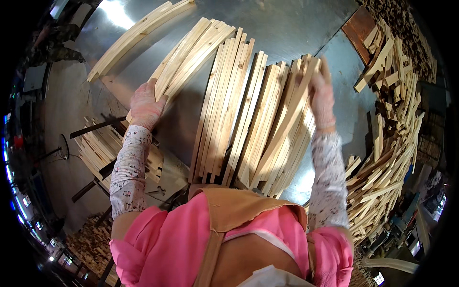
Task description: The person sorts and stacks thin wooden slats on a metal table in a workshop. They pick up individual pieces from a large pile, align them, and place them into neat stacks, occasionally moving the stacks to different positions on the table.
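Several wooden strips lie on metal table; likely light, stiff, best taken near ends. Left hand clasps near part of left bundle; right hand blurred by slanted strip, can't tell grip.

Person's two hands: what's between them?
Side-by-side groups of wooden strips on the metal table, between left hand and right hand; shows in the head view.

A tan apron overlies a pink top, worn with dark-speckled white sleeve covers.
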`<state>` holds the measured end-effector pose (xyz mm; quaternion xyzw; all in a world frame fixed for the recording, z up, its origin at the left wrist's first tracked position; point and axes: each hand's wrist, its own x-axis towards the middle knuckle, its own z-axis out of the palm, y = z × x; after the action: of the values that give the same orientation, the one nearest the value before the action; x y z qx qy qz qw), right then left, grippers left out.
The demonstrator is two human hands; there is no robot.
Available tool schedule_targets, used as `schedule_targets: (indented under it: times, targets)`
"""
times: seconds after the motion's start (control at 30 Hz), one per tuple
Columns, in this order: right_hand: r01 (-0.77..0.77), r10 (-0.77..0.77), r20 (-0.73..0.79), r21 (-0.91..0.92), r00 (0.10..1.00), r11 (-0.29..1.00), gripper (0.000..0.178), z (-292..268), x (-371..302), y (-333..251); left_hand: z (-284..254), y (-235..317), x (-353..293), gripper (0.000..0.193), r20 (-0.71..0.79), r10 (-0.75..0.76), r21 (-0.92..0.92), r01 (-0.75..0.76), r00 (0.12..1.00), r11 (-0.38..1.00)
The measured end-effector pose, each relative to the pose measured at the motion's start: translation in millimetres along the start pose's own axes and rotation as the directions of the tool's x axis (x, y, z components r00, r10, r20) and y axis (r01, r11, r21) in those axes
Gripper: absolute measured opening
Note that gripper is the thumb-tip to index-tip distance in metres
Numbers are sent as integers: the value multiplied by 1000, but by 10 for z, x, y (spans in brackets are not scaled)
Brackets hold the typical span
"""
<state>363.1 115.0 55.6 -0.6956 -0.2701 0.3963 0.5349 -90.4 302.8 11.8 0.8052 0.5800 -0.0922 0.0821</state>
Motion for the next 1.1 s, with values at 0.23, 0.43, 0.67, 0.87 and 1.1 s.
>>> schedule_targets:
  times: [0.23,0.43,0.67,0.87,1.1]
  targets:
    - [303,-298,-119,22,947,953,55,-24,-493,-648,-79,-3,114,75,109,-12,2,11,994,1000]
    - [169,-70,-409,211,910,963,58,343,109,-1196,-151,-37,64,82,-21,87,-193,-89,996,977]
    - [-27,79,-409,131,909,991,46,1601,-119,-491,-895,1339,-903,91,256,448,-294,-372,857,880]
    - [20,-8,-187,66,982,998,55,889,-434,113,-387,293,-275,84,4,198,-97,-197,980,976]
    - [-196,-199,-547,-580,813,791,60,-755,-871,1378,-178,-83,-43,80,-257,319,173,-282,912,944]
